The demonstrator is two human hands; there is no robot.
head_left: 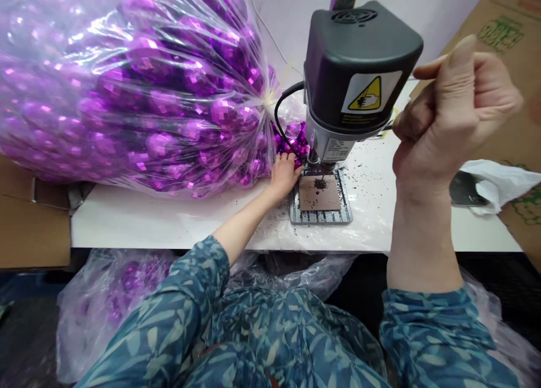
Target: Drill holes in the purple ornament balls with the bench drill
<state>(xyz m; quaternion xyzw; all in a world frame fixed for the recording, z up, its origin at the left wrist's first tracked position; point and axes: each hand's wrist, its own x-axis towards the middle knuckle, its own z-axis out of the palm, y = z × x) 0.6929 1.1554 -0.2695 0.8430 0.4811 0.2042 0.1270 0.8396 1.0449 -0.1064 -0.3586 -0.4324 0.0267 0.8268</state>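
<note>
A dark bench drill press (363, 50) with a yellow warning label stands at the centre right. Under its head, a brown square board (319, 199) with dark shavings lies on the metal base (321, 219). My left hand (285, 177) reaches to the left edge of the base, against shiny purple pieces (299, 140); what its fingers hold, if anything, cannot be made out. Raised at the right of the drill head, my right hand (452, 106) is closed with its fingers curled; a handle within it is not clearly visible.
A huge clear bag of purple mirrored balls (160, 95) fills the upper left. Cardboard boxes stand at the left (34, 224) and right (507, 95). A dark flat object (467, 188) and white plastic lie on the right of the white table (139, 219). Another bag (114, 298) hangs below.
</note>
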